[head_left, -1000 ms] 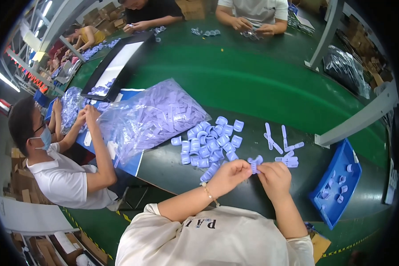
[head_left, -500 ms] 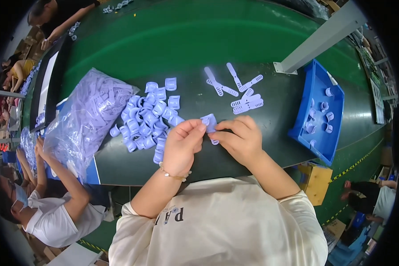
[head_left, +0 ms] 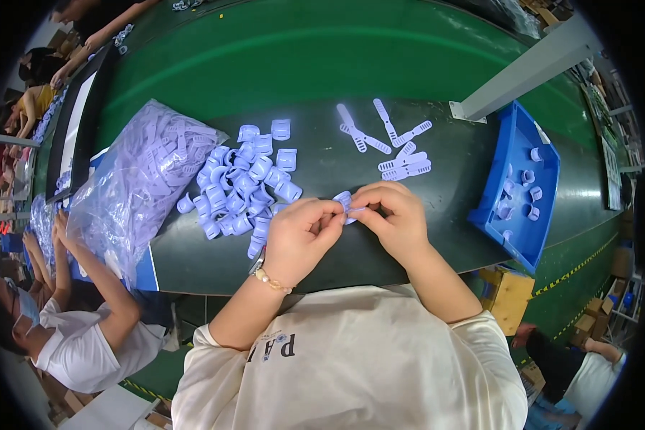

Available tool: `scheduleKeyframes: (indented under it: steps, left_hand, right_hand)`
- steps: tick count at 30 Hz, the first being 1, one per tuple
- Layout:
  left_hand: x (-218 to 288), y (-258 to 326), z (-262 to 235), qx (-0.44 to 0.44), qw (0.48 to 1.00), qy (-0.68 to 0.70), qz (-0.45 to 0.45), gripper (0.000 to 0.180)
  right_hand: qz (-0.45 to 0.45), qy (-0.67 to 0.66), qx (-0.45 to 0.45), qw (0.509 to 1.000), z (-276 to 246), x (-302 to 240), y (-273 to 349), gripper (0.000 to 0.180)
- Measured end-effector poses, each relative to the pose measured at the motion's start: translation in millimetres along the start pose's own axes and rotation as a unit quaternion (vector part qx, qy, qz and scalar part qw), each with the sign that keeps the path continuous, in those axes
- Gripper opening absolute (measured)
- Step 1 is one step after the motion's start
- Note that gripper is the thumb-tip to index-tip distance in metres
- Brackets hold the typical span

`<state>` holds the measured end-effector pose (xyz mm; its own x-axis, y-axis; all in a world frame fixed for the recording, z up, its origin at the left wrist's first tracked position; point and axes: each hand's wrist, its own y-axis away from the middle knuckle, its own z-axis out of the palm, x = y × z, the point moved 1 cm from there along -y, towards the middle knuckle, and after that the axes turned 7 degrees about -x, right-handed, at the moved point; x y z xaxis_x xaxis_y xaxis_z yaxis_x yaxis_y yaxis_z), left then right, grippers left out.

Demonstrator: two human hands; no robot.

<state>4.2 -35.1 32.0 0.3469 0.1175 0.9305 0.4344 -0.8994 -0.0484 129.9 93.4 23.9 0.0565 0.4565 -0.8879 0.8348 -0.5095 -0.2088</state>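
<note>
Close in front of my body, my left hand (head_left: 301,233) and my right hand (head_left: 394,218) pinch a small lilac plastic piece (head_left: 343,198) between their fingertips. Much of it is covered by the fingers. To the left of my left hand lies a heap of curved lilac plastic pieces (head_left: 244,183), wide and saddle-shaped. Beyond my right hand, several flat slotted lilac strips (head_left: 407,168) rest on the dark table, some crossing or overlapping each other.
A clear plastic bag (head_left: 154,168) full of slotted strips bulges at the left. On the right, a blue tray (head_left: 491,204) holds several curled lilac pieces. A grey metal post (head_left: 523,72) rises behind it. A masked co-worker (head_left: 72,315) sits at the left beside the bag.
The held piece has turned between my fingers and shows less of its broad face. My left hand has rolled, bringing its knuckles more into view, and both hands stay close together.
</note>
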Motion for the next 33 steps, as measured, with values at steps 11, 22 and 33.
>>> scheduleKeyframes:
  steps: [11, 22, 33]
  left_hand:
    - [-3.4, -2.0, 10.0, 0.04, 0.996, -0.062, 0.05, 0.01]
    - [-5.7, -5.2, 2.0, -0.001, 1.0, 0.025, 0.0, 0.01]
    - [-22.7, -0.4, 11.7, -0.015, 0.939, 0.315, -0.137, 0.007]
  right_hand:
    - [0.165, -0.41, 0.002, 0.897, 26.3, 10.3, 2.4, 0.01]
    - [0.191, -0.506, 0.063, 0.839, 34.2, 2.6, 7.4, 0.025]
    - [0.161, -0.389, 0.053, 0.905, 27.4, -4.4, 9.3, 0.035]
